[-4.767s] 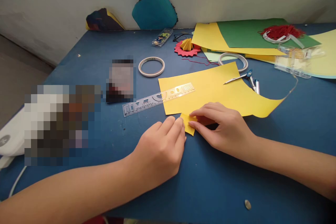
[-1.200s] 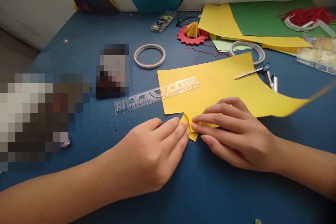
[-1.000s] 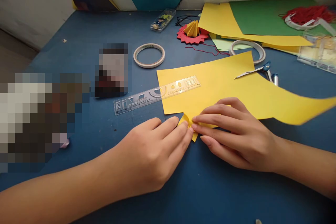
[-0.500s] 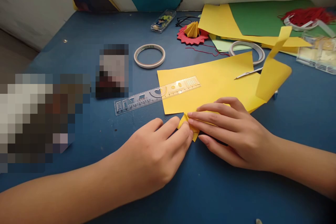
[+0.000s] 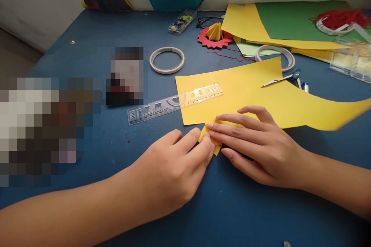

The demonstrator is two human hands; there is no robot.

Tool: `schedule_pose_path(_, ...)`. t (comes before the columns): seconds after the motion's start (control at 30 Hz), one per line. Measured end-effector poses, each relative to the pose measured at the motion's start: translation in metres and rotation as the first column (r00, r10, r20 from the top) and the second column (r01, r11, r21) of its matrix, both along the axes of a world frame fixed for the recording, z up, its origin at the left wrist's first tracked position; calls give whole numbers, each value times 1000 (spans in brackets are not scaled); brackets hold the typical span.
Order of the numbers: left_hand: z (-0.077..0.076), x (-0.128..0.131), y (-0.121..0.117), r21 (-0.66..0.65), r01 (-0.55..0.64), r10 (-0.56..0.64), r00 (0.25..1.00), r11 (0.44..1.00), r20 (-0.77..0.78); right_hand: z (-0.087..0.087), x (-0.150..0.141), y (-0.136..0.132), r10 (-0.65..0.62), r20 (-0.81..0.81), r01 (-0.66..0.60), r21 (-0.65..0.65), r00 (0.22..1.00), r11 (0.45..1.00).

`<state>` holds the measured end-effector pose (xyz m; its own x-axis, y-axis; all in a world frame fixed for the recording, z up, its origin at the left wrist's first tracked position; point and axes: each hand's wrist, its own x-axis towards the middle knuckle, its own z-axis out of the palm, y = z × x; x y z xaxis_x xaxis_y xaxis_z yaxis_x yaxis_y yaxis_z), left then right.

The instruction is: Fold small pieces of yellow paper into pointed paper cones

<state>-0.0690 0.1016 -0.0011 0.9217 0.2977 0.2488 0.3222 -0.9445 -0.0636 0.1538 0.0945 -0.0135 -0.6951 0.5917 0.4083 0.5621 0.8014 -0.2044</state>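
Yellow strip (image 5: 321,114) has dropped since half-second-ago view: free end, then raised right of grip, now trails low to right, uncovering compass (image 5: 296,74). Left hand (image 5: 179,166) holds narrow grip on folded end (image 5: 203,133) of strip; right hand (image 5: 262,146) has fingers spread, fingertips on same fold, thumb apart. Clear ruler (image 5: 174,104) lies just beyond left grip, partly over yellow sheet (image 5: 232,77). Tape roll (image 5: 167,72) farther off on surface (image 5: 226,212).

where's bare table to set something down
The table is bare between the left forearm and right forearm, and behind the left tape roll, left of the clear case. The far right is crowded: green paper, red thread, clear box.
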Motion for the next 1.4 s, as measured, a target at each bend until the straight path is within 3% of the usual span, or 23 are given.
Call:
schedule_pose_path(0.43, 0, -2, -5, 16, 18, -17, 1000, 1000, -3, -3, 1, -3, 6, 123, -5, -10, 992, 1000)
schedule_pose_path(0.63, 1, -2, -4, 24, 23, -23, 1000, 999, 11, -4, 1, -3, -64, 27, 64, 19, 998, 998)
schedule_pose_path(1.4, 0, 0, -3, 3, -11, 11, 1000, 1000, -1, -1, -1, -2, -45, 101, 37, 79, 994, 996)
